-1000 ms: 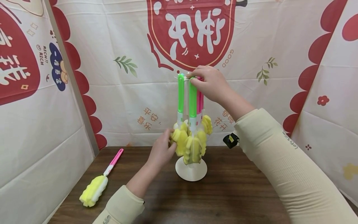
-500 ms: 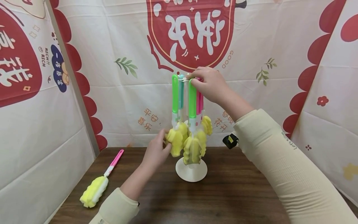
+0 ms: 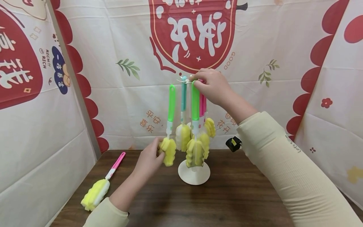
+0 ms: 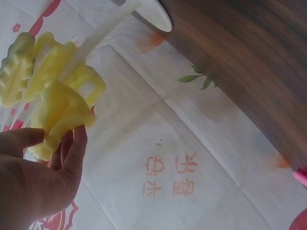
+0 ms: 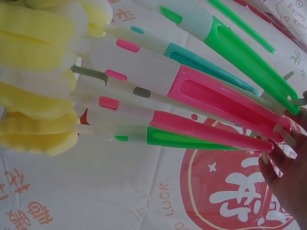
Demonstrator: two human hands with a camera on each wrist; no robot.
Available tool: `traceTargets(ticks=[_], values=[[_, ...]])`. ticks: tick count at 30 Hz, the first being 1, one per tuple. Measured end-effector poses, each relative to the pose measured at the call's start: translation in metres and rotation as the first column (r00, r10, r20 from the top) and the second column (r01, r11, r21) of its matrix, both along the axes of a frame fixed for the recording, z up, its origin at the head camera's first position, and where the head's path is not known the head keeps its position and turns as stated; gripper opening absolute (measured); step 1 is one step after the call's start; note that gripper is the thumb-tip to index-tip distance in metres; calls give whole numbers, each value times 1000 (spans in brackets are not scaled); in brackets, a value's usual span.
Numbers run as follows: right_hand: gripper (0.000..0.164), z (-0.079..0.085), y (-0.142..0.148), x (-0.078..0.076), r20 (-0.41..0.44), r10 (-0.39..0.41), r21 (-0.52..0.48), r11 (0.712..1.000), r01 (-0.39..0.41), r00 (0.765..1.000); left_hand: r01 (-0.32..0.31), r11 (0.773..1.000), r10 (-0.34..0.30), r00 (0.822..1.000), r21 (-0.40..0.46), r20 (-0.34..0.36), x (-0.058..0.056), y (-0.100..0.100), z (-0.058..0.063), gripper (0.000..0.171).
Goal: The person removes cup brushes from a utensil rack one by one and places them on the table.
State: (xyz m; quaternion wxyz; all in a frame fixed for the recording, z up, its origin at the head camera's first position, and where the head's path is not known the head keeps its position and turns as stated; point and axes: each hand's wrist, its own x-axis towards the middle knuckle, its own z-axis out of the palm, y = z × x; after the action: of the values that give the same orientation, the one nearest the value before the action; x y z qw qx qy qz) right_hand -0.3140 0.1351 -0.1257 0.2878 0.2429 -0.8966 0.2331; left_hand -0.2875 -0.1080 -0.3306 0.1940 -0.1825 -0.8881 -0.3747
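Observation:
My left hand pinches the yellow sponge head of a green-handled sponge brush, upright and apart from the white stand. That sponge sits between thumb and fingers in the left wrist view. At the top of the stand my right hand grips the hooks, partly hiding them. Still hanging there are another green-handled brush, a teal-handled brush and pink-handled brushes. Their handle ends lie close to my right fingers in the right wrist view.
A pink-handled sponge brush lies on the left of the dark wooden table. White printed cloth hangs behind and at both sides. A small black object shows by the right sleeve.
The green-handled brush has come off its hook, moving left and down with my left hand, which uncovers the teal-handled brush. My right hand stays at the stand's top.

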Motion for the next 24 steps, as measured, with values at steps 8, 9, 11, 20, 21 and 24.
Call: traceTargets(ticks=[8,9,11,20,21,24], values=[[36,-1,-1,0,-18,-5,8,1000,6,1000,-22,997,22,1000,-80,-4,5,-21,-7,33],[36,-1,-1,0,-20,-7,9,1000,7,1000,-25,996,24,1000,-91,-8,6,-23,-8,33],[36,-1,0,-1,-21,-5,9,1000,5,1000,-28,994,26,999,-110,-17,6,-27,-10,33],[36,0,1,-4,-19,2,23,1000,-2,1000,-36,987,45,998,-155,54,8,-43,-12,34],[36,0,1,-4,-18,3,24,1000,-3,1000,-34,987,44,997,-160,58,8,-45,-12,34],[36,0,2,-4,-14,4,24,1000,-3,1000,-34,984,48,996,-173,80,9,-50,-13,35]])
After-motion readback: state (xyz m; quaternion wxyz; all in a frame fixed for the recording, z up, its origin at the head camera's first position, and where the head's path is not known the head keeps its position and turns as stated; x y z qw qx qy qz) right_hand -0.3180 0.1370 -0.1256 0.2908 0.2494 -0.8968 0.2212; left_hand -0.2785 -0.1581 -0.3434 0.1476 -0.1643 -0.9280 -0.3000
